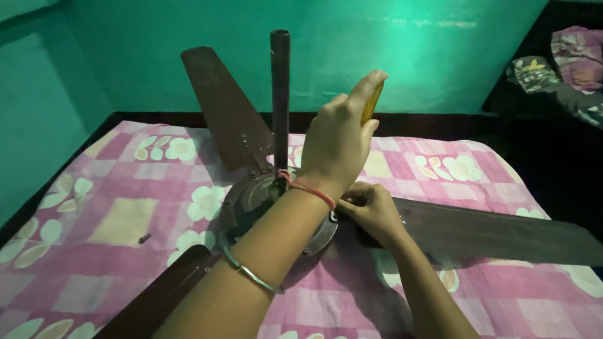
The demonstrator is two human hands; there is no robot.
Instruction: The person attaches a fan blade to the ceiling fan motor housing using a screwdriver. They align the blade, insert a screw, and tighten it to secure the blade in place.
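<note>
the left hand [339, 141] is wrapped tight round a yellow-handled tool [372, 102], most likely a screwdriver, held upright over the dark brown metal ceiling fan [264, 201] lying on the pink checked floral cloth [125, 220]. the right hand [370, 210] is pinched narrow at the root of the right-side long brown blade [490, 232]; what it grips is hidden. the fan looks heavy and stiff at the round motor housing, best taken by the upright dark rod [280, 94], while the thin blades would likely flex. a small dark screw [144, 238] lies loose on the cloth to the left, apart from the fan. the green wall [440, 56] stands close behind.
</note>
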